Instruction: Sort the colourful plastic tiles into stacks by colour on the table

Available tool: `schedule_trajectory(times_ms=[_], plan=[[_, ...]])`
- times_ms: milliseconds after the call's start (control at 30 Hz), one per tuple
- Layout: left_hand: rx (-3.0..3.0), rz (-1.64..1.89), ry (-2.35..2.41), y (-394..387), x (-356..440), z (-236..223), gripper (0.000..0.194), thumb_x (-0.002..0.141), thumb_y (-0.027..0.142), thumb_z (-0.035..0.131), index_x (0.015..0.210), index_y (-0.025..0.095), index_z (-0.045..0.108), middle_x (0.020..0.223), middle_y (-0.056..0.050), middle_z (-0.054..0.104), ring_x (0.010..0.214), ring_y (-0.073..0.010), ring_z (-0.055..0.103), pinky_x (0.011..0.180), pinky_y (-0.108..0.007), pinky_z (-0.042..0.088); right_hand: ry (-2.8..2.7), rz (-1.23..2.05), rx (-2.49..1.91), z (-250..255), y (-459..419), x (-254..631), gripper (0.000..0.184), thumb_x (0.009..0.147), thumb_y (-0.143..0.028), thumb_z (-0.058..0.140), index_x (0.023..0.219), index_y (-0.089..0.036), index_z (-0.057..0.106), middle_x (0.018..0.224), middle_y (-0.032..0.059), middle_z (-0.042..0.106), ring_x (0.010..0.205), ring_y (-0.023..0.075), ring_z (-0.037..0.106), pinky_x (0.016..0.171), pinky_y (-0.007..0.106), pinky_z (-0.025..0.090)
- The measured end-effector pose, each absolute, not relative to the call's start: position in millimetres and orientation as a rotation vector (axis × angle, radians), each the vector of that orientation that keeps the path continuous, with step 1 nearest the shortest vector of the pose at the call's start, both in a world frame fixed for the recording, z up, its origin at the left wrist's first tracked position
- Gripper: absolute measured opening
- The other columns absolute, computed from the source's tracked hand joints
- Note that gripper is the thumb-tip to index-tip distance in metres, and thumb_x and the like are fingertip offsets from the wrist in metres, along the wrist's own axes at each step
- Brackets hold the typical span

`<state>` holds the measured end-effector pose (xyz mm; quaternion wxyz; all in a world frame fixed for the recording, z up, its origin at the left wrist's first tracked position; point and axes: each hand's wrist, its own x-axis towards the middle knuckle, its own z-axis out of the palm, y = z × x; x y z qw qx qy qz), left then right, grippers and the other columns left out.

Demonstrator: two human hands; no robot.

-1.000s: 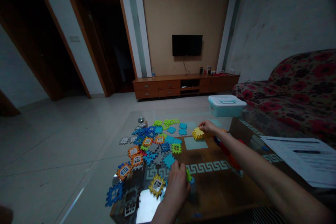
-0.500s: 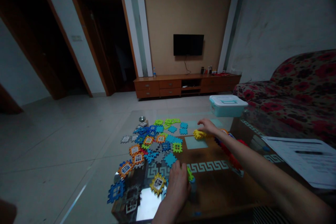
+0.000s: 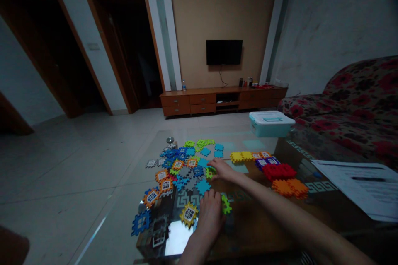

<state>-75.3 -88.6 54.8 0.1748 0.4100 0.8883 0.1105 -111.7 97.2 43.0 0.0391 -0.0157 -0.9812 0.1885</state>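
Several flat interlocking plastic tiles (image 3: 183, 165) in blue, orange, green, grey and yellow lie scattered on the glass-topped coffee table (image 3: 248, 219). My left hand (image 3: 209, 213) rests closed on the table by a green tile (image 3: 226, 205) that pokes out at its right side. My right hand (image 3: 221, 169) reaches into the pile, fingertips on a green window tile (image 3: 210, 171). A joined row of yellow, orange, purple and red tiles (image 3: 270, 167) lies to the right.
A pale blue lidded box (image 3: 270, 123) stands at the table's far right corner. Papers (image 3: 357, 184) lie on the right side. A floral sofa (image 3: 351, 107) is at right; a TV cabinet (image 3: 220, 99) stands at the back wall.
My right hand let go of the yellow tile at the far end of the row and moved left and nearer, onto the green tile in the pile. My left hand stayed put.
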Motion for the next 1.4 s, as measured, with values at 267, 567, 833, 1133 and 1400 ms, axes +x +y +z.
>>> schedule_trajectory(times_ms=[267, 567, 833, 1133, 1400], plan=[[1.148, 0.405, 2.526, -95.1, -78.5, 54.2, 0.048, 0.074, 0.008, 0.062, 0.12, 0.018, 0.052, 0.132, -0.008, 0.055, 0.124, -0.0269, 0.045, 0.102, -0.037, 0.035, -2.962, 0.659, -0.308, 44.0, 90.8, -103.4, 0.011, 0.08, -0.021, 0.067, 0.088, -0.017, 0.074, 0.094, 0.0086, 0.073, 0.087, 0.0221, 0.063, 0.073, 0.028, 0.044], [1.185, 0.359, 2.591, -94.9, -74.4, 56.8, 0.048, 0.075, 0.017, 0.072, 0.119, 0.018, 0.052, 0.13, -0.009, 0.056, 0.124, -0.029, 0.046, 0.1, -0.039, 0.037, -2.597, 1.298, -0.586, 30.8, 109.5, -44.0, 0.03, 0.076, -0.014, 0.062, 0.105, -0.015, 0.07, 0.068, 0.0003, 0.067, 0.064, 0.0155, 0.061, 0.058, 0.024, 0.043], [1.092, 0.369, 2.569, -101.2, -73.9, 65.5, 0.041, 0.076, 0.013, 0.066, 0.114, 0.016, 0.052, 0.127, -0.009, 0.057, 0.121, -0.0273, 0.048, 0.097, -0.036, 0.038, -2.686, 1.449, -0.49, 23.6, 84.4, -28.2, 0.025, 0.071, -0.006, 0.066, 0.094, -0.015, 0.073, 0.077, 0.0025, 0.071, 0.067, 0.0144, 0.062, 0.061, 0.024, 0.047], [1.112, 0.362, 2.585, -97.3, -74.0, 65.8, 0.037, 0.082, 0.014, 0.058, 0.119, 0.017, 0.051, 0.128, -0.009, 0.058, 0.123, -0.0268, 0.048, 0.099, -0.036, 0.038, -2.925, 1.048, -0.179, 37.7, 76.6, -23.1, 0.043, 0.064, -0.01, 0.078, 0.106, -0.019, 0.072, 0.11, 0.0091, 0.07, 0.105, 0.0261, 0.062, 0.093, 0.037, 0.047], [1.117, 0.413, 2.581, -93.7, -74.2, 61.0, 0.055, 0.081, 0.012, 0.057, 0.134, 0.014, 0.045, 0.136, -0.011, 0.055, 0.126, -0.0272, 0.046, 0.104, -0.036, 0.036, -3.077, 0.777, -0.003, 33.6, 71.1, -19.0, 0.07, 0.065, -0.018, 0.081, 0.131, -0.021, 0.059, 0.12, 0.0117, 0.06, 0.112, 0.0293, 0.052, 0.095, 0.041, 0.043]])
